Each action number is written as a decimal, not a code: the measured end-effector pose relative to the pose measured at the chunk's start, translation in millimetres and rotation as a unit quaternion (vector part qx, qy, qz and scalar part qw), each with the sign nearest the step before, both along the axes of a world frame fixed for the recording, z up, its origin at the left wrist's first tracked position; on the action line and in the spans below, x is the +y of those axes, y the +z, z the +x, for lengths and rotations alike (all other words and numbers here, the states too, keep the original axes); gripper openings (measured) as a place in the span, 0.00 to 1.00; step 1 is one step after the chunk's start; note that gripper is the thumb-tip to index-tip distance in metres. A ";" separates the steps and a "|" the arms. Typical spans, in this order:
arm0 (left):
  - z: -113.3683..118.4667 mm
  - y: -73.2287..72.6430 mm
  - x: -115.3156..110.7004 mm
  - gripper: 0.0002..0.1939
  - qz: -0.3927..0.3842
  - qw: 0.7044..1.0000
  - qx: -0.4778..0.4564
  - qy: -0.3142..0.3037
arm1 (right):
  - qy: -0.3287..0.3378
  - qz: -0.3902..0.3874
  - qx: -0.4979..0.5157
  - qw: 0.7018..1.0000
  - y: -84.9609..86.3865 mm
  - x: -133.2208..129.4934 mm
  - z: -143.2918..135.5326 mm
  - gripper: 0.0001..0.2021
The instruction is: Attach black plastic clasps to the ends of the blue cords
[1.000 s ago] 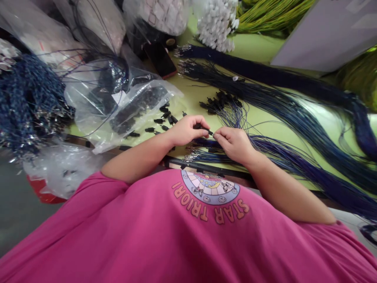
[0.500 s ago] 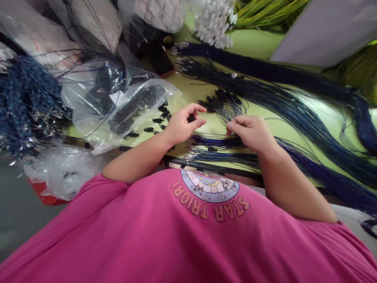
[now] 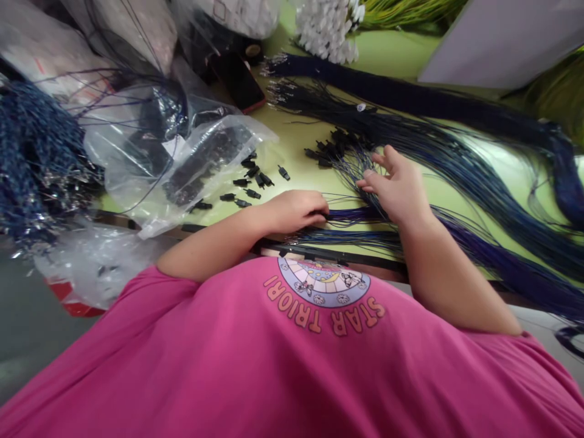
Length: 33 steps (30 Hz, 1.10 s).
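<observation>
My left hand [image 3: 298,212] lies over the left ends of the near blue wire bundle [image 3: 353,215], its fingers closed and bent down; what they pinch, if anything, is hidden. Farther right, my right hand [image 3: 396,179] is raised over thin wires, fingers apart and nothing gripped. Just beyond it is a pile of black connectors [image 3: 335,146] with wires trailing from them. Several loose black connectors [image 3: 260,177] lie beyond my left forearm, and a single one [image 3: 283,173] sits apart from them.
A clear plastic bag [image 3: 205,164] of black parts lies at left, near a dark phone [image 3: 237,79]. Long dark wire bundles [image 3: 410,100] cross the green table [image 3: 387,55]. Blue wires [image 3: 41,152] hang at far left; a pale panel [image 3: 497,42] stands back right.
My left hand has come down onto the near wires, and a connector now lies by itself beyond it. My right hand has moved right and away from me, its fingers opening.
</observation>
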<state>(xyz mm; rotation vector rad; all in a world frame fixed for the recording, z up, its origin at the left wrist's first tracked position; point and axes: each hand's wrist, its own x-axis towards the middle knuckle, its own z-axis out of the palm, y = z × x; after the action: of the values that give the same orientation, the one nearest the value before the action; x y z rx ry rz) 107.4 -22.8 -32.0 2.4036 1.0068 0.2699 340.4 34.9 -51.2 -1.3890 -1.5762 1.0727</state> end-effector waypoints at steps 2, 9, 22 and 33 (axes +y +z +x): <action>-4.9 5.0 1.6 0.08 -0.020 0.995 -0.072 0.071 | 0.000 0.027 -0.025 0.999 -6.9 1.6 1.8 0.32; -17.5 18.9 4.7 0.11 -0.249 0.871 -0.345 0.244 | 0.180 0.251 -0.175 0.935 22.7 -36.2 -14.2 0.09; -24.8 28.5 11.0 0.11 -0.305 0.776 -0.455 0.313 | 0.400 0.193 -0.348 0.826 23.6 -65.6 -37.6 0.07; -20.9 19.8 3.8 0.11 -0.322 0.840 -0.351 0.260 | 0.387 0.147 -0.189 0.890 35.4 -65.6 -37.6 0.10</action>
<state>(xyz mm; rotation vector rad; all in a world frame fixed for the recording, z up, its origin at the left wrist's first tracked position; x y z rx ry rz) 86.5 -19.1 -12.2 1.2254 1.1196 0.7913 302.8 -30.6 -15.8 -0.7762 -2.5840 0.9491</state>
